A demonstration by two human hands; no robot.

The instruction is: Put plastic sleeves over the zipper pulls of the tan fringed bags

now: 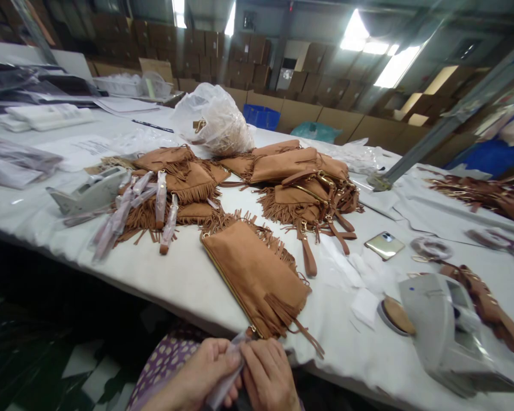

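Observation:
A brown fringed pouch (257, 268) lies at the table's front edge, its gold zipper along the left side. At its lower corner, a strap in clear plastic wrap (225, 383) hangs past the edge. My left hand (209, 368) is closed around this wrapped strap. Fingers of my right hand (269, 374) are pressed together at the strap's upper end, just below the zipper corner. Behind on the left is a pile of fringed pouches (188, 180) with several plastic-wrapped straps. Another pouch pile (300, 171) with bare brown wrist straps sits behind on the right.
One tape dispenser (449, 331) stands at the right front, another (89, 191) at the left. A phone (384, 245), a round brown-topped tin (397, 315) and brown straps (488, 308) lie to the right. A full plastic bag (212, 117) stands behind; a metal post (445, 125) rises at the right.

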